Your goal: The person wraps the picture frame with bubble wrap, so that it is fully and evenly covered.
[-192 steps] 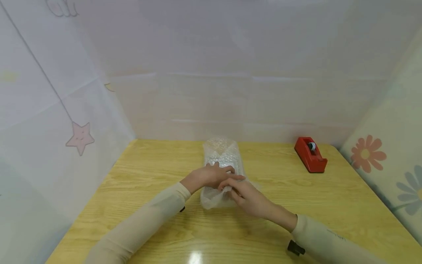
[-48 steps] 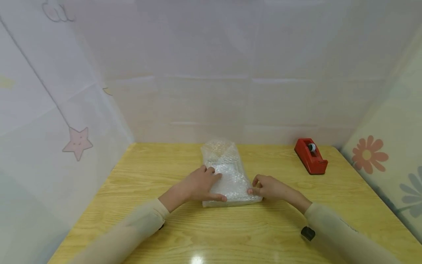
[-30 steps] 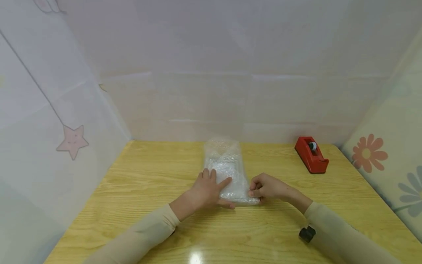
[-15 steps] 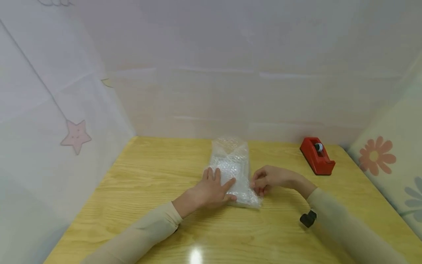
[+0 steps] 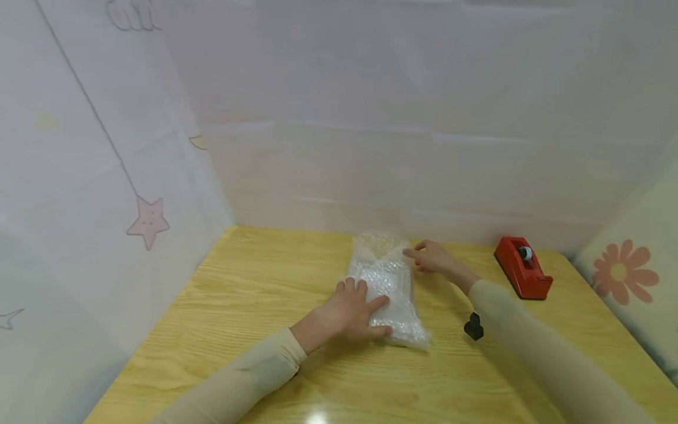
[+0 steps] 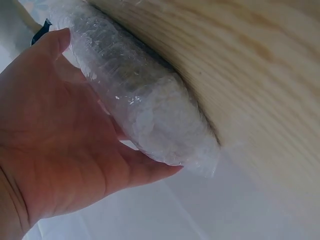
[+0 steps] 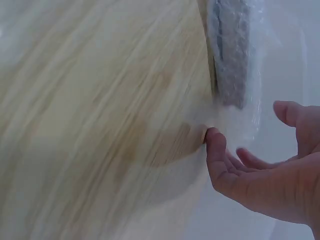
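Clear bubble wrap (image 5: 382, 282) lies near the back of the counter (image 5: 254, 277), folded around a flat, rectangular item (image 7: 234, 60). By the look of it, the wrapping is mostly done: the sides are closed in, while the far end (image 5: 377, 244) lies thin and flat past the item and seems left to fold. Whether any tape is on it, I cannot tell; the red tape dispenser (image 5: 523, 270) stands well apart, untouched. The left hand (image 5: 346, 309) is spread over the near left part of the wrap, gripping nothing. The right hand (image 5: 433, 258), fingers loosely bent and thumb apart, is at the wrap's far right edge, nothing in its grasp. The plastic is pebbled and glossy, with a crinkled near right corner; the counter shows streaky yellow wood grain, the dispenser a smooth, wedge-like body
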A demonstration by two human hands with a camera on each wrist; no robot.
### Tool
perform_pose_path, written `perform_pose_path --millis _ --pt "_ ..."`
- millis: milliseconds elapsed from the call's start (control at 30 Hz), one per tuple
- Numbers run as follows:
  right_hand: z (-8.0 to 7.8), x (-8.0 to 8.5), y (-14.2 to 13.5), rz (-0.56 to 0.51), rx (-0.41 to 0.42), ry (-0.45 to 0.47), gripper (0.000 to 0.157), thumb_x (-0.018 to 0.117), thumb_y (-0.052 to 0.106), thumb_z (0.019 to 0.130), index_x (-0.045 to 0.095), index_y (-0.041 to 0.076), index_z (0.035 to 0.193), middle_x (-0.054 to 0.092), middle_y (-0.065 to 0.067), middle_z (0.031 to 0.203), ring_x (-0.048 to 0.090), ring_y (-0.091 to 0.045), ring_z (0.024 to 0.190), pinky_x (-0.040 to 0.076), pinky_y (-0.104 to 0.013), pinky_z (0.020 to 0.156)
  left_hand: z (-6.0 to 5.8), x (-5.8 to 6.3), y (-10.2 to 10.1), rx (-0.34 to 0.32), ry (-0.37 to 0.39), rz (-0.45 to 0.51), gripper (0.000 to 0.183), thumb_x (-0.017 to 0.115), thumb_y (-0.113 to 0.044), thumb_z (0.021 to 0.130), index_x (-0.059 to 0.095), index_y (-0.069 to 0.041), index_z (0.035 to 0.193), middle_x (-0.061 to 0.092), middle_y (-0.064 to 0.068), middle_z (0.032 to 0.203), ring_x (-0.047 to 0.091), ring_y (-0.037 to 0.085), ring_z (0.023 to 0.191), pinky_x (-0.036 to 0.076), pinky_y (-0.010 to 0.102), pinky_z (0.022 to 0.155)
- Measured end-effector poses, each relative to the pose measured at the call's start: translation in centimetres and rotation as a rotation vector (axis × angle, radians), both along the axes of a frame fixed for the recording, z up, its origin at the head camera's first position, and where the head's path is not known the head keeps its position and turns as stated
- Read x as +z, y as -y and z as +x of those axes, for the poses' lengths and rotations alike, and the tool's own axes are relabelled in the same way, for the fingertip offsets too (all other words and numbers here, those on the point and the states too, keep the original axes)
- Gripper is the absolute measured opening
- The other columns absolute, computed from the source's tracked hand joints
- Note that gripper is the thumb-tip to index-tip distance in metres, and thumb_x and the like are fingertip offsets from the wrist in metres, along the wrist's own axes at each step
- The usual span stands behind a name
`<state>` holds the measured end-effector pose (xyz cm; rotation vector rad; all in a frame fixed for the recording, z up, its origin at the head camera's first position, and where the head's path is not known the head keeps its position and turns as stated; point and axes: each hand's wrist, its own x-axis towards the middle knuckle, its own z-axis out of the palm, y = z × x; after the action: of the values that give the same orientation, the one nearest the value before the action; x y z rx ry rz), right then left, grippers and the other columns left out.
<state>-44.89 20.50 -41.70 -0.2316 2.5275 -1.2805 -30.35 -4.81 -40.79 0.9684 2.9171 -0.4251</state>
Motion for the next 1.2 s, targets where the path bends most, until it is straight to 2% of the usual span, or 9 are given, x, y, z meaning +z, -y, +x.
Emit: perform_pose_path --millis 167,267,367,433,500,633,767,1033,1200 --pt "-1.1 0.0 2.5 -0.02 -0.074 0.051 0.095 0.064 0.052 0.097 0.016 -0.006 0.157 0.04 -0.028 0.142 0.049 -0.036 0.111 0.042 -0.052 0.098 0.0 -0.2 -0.1 -0.006 -0.003 -0.003 0.078 0.023 -0.082 0.094 0.037 -0.038 0.157 0.049 0.018 0.134 0.045 0.037 0.119 0.039 0.05 0.1" --pt "-2.0 -0.3 2.7 -0.127 -0.152 0.103 0.077 0.066 0.037 0.099 0.033 -0.01 0.151 0.039 -0.022 0.145 0.045 -0.03 0.11 0.043 -0.046 0.097 0.0 -0.2 -0.3 -0.016 0.007 0.019 0.077 0.025 -0.082 0.094 0.039 -0.038 0.156 0.05 0.017 0.132 0.045 0.036 0.118 0.038 0.05 0.099" --pt "-2.8 -0.9 2.2 -0.264 -0.228 0.169 0.04 0.064 0.019 0.097 0.059 -0.01 0.125 0.053 -0.013 0.11 0.048 -0.023 0.088 0.046 -0.036 0.078 0.1 -0.2 -0.6 -0.019 0.017 0.031 0.078 0.026 -0.083 0.093 0.039 -0.039 0.156 0.05 0.015 0.13 0.044 0.034 0.114 0.038 0.049 0.097" --pt "-3.3 -1.3 1.9 -0.359 -0.239 0.199 0.019 0.061 0.01 0.094 0.064 -0.005 0.104 0.048 -0.005 0.091 0.045 -0.018 0.074 0.043 -0.031 0.067 0.1 -0.2 -0.7 -0.019 0.013 0.022 0.078 0.026 -0.083 0.093 0.039 -0.039 0.156 0.05 0.015 0.129 0.044 0.033 0.113 0.039 0.048 0.097" --pt "-3.7 -1.5 1.7 -0.434 -0.229 0.233 0.004 0.059 0.004 0.09 0.058 0.0 0.091 0.043 -0.003 0.087 0.041 -0.017 0.07 0.039 -0.029 0.061 0.0 -0.2 -0.7 -0.015 0.003 0.007 0.078 0.025 -0.084 0.093 0.039 -0.04 0.156 0.051 0.014 0.129 0.045 0.032 0.112 0.039 0.048 0.096" --pt "-4.0 -1.7 1.8 -0.446 -0.096 0.226 0.026 0.056 -0.004 0.086 0.058 -0.008 0.111 0.05 -0.012 0.117 0.047 -0.022 0.093 0.041 -0.029 0.074 -0.1 -0.2 -0.6 -0.011 -0.008 -0.01 0.078 0.024 -0.084 0.093 0.039 -0.04 0.156 0.051 0.014 0.13 0.045 0.033 0.113 0.039 0.048 0.096" --pt "-4.3 -1.7 2.2 -0.396 0.01 0.169 0.048 0.057 -0.007 0.09 0.048 -0.012 0.137 0.046 -0.022 0.142 0.044 -0.028 0.115 0.044 -0.035 0.088 -0.1 -0.1 -0.4 -0.006 -0.018 -0.027 0.078 0.022 -0.083 0.093 0.038 -0.04 0.156 0.05 0.014 0.13 0.045 0.033 0.112 0.04 0.047 0.095" --pt "-4.3 -0.5 3.3 -0.224 0.059 -0.058 0.04 0.062 0.01 0.1 0.05 -0.009 0.133 0.058 -0.022 0.125 0.057 -0.037 0.114 0.045 -0.051 0.098 -0.1 0.0 -0.3 -0.003 -0.021 -0.033 0.077 0.022 -0.084 0.093 0.038 -0.041 0.156 0.05 0.014 0.132 0.046 0.033 0.113 0.04 0.048 0.095" --pt "-4.7 0.2 4.1 -0.139 0.119 -0.216 0.047 0.067 0.005 0.097 0.049 -0.013 0.137 0.064 -0.024 0.112 0.066 -0.039 0.098 0.052 -0.051 0.089 -0.1 0.1 -0.4 0.0 -0.005 -0.024 0.077 0.024 -0.084 0.092 0.039 -0.042 0.155 0.05 0.014 0.132 0.045 0.033 0.113 0.04 0.047 0.095"
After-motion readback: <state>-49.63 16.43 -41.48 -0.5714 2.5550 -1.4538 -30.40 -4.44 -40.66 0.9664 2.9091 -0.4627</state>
